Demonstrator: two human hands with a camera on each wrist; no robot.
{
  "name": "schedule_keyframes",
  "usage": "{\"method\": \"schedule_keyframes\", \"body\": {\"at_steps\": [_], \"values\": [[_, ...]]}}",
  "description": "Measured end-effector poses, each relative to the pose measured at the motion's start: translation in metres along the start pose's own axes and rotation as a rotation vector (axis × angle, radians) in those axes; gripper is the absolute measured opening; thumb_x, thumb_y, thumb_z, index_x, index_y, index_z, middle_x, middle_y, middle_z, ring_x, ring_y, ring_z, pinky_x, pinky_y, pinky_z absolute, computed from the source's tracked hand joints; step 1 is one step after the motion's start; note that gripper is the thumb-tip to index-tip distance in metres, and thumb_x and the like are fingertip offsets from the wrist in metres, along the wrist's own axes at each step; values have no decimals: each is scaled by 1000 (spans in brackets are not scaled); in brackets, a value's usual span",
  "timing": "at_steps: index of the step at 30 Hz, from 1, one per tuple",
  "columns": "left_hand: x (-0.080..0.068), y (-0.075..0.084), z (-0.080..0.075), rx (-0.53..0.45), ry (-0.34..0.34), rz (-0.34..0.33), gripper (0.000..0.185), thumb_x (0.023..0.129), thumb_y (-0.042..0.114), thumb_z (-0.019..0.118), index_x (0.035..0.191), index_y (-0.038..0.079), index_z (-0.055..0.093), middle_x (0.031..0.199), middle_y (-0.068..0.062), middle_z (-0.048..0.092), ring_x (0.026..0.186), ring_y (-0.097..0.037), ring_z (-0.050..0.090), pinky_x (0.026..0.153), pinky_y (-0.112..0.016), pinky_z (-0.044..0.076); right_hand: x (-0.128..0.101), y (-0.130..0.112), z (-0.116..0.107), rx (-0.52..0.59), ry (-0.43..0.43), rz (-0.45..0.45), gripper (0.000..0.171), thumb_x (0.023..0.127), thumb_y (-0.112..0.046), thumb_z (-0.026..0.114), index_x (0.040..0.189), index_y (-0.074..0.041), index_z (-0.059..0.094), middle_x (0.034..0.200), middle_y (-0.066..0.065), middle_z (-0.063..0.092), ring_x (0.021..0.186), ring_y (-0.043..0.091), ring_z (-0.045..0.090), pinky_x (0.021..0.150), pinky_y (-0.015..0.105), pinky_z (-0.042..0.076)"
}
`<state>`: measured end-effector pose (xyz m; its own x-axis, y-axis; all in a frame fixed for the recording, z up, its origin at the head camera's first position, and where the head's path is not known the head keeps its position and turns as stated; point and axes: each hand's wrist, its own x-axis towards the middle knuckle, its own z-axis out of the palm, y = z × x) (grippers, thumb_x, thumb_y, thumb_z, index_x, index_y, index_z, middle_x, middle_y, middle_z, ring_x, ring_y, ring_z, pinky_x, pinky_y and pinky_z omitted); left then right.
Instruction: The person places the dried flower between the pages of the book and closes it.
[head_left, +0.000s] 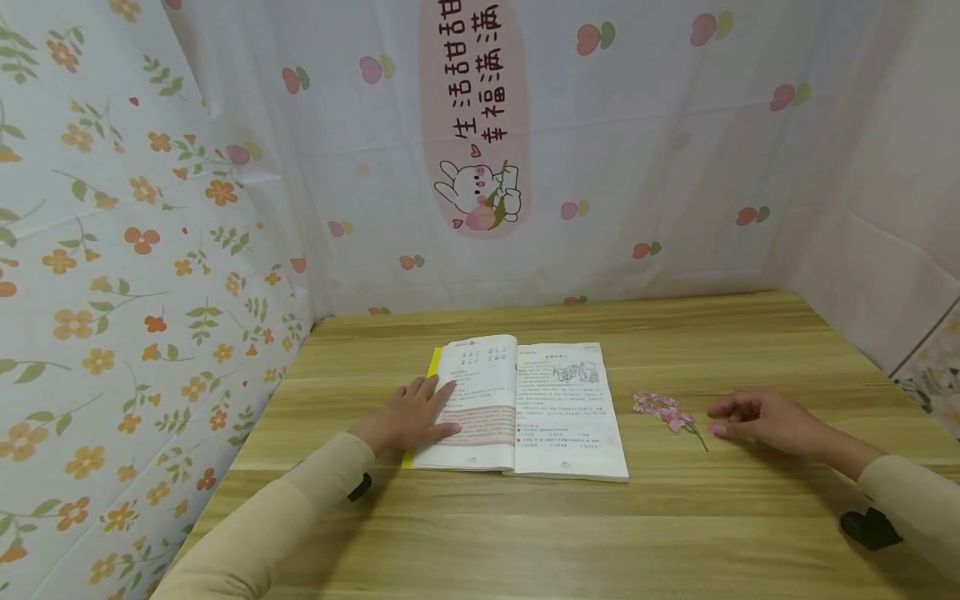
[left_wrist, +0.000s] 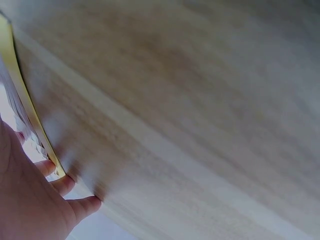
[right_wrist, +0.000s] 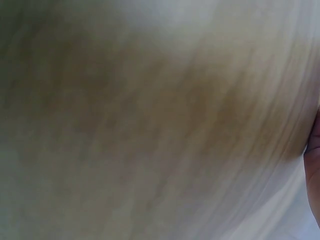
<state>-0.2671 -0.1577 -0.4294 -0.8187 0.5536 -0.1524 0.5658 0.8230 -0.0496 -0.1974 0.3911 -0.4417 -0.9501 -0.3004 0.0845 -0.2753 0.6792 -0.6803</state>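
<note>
An open book (head_left: 566, 417) lies on the wooden table, printed pages up, with a yellow cover edge (left_wrist: 31, 107) showing along its left side. My left hand (head_left: 408, 417) rests on the left page near its outer margin, fingers spread. In the left wrist view, some fingertips reach past the cover edge to the wood. To the right of the book lies a sprig of pink flowers (head_left: 663, 410) with a thin green stem. My right hand (head_left: 761, 421) is just right of the stem, fingers loosely bent and thumb tip close beside it, holding nothing visible. Only a sliver of that hand shows in the right wrist view.
The wood-grain table (head_left: 570, 533) extends around the book. A patterned cloth (head_left: 645, 167) with a cartoon rabbit hangs behind its back edge, and a floral curtain (head_left: 135, 333) hangs along the left. Dark straps show under both sleeves.
</note>
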Motion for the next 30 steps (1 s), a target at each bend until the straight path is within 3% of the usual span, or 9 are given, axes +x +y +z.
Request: {"method": "schedule_keyframes", "body": {"at_steps": [13, 30], "values": [[0, 1, 1, 11, 2, -5, 81, 96, 63, 39, 155, 10, 23, 153, -20, 26, 137, -38, 28, 104, -55, 30, -1, 5, 1, -65, 54, -46, 14, 83, -20, 78, 97, -16, 77, 97, -2, 66, 88, 1, 55, 71, 22, 46], [0, 0, 1, -7, -3, 4, 81, 96, 62, 42, 155, 9, 23, 152, -21, 26, 137, -39, 28, 104, -56, 30, 3, -1, 0, -81, 20, 60, 9, 87, -28, 75, 86, -19, 74, 90, -5, 65, 80, 5, 52, 69, 25, 41]]}}
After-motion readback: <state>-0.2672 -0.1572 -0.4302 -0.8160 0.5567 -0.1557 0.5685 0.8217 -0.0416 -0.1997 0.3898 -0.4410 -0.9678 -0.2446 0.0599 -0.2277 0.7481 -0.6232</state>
